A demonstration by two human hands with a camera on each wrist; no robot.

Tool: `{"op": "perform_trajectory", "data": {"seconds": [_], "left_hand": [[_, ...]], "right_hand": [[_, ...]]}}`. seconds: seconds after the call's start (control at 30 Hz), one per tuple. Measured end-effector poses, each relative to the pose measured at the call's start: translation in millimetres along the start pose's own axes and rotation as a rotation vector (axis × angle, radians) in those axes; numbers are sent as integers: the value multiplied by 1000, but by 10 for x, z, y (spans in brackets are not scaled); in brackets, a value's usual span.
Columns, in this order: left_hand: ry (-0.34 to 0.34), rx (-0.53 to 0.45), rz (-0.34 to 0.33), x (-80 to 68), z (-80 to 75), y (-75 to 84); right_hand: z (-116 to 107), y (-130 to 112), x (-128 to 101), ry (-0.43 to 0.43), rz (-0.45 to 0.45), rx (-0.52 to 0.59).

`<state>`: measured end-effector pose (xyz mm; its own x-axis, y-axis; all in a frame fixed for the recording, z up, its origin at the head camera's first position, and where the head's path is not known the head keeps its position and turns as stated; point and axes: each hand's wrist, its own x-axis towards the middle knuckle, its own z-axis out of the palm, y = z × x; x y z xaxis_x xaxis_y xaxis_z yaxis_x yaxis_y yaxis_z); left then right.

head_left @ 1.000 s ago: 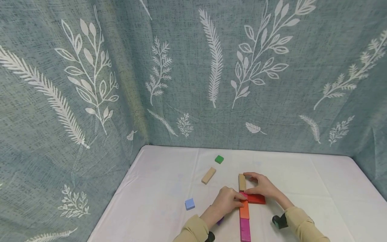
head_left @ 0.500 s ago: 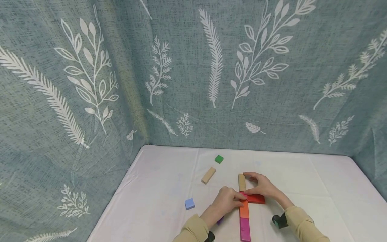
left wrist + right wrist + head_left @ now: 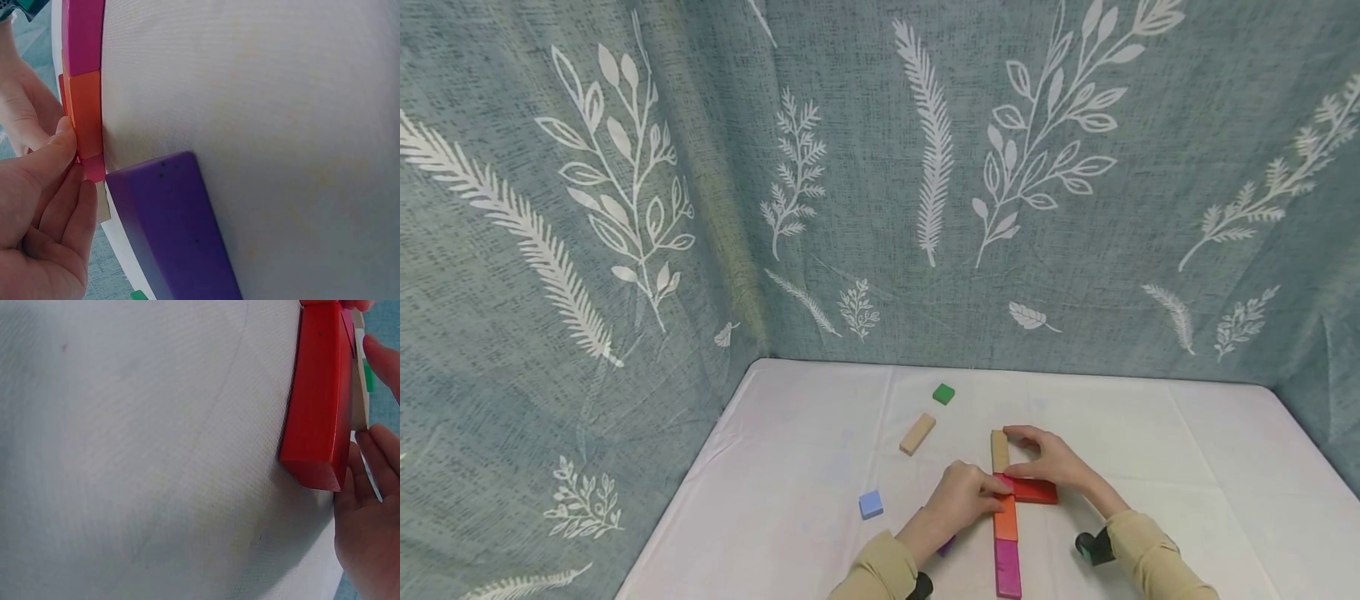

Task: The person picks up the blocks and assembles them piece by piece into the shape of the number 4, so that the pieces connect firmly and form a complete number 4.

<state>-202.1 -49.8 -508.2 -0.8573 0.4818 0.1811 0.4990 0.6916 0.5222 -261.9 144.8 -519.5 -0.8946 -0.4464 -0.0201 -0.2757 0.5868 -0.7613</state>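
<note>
The left hand (image 3: 962, 497) is held with bent fingers drawn close to the thumb, touching the top of the row where the pink block (image 3: 94, 169) is met by the orange block (image 3: 1006, 525); whether the pink block is pinched or only pressed cannot be told. The right hand (image 3: 1052, 461) is held with thumb and fingers spread well apart, the tan block (image 3: 999, 450) being spanned along its right side, fingertips at its far end and thumb near the pink block. The near end of the row is formed by the magenta block (image 3: 1008, 570), and the red block (image 3: 1036, 492) is set out to the right. The pink block is partly covered by fingers. The purple block (image 3: 175, 231) is mostly hidden behind the left arm in the head view and is cut off in the left wrist view.
</note>
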Motion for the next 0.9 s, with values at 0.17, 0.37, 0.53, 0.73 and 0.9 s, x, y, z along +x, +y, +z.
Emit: {"op": "perform_trajectory", "data": {"seconds": [0.17, 0.37, 0.53, 0.73, 0.9], "left_hand": [[-6, -5, -3, 8, 3, 2], [-10, -11, -7, 12, 12, -6], [-14, -11, -16, 18, 11, 3], [-16, -12, -17, 19, 1, 14], [-23, -18, -21, 16, -6, 16]], "right_hand": [[0, -7, 6, 4, 20, 7], [-3, 0, 8, 8, 21, 13], [-4, 15, 14, 15, 23, 30], [0, 26, 29, 29, 44, 31], [-18, 7, 12, 44, 53, 24]]}}
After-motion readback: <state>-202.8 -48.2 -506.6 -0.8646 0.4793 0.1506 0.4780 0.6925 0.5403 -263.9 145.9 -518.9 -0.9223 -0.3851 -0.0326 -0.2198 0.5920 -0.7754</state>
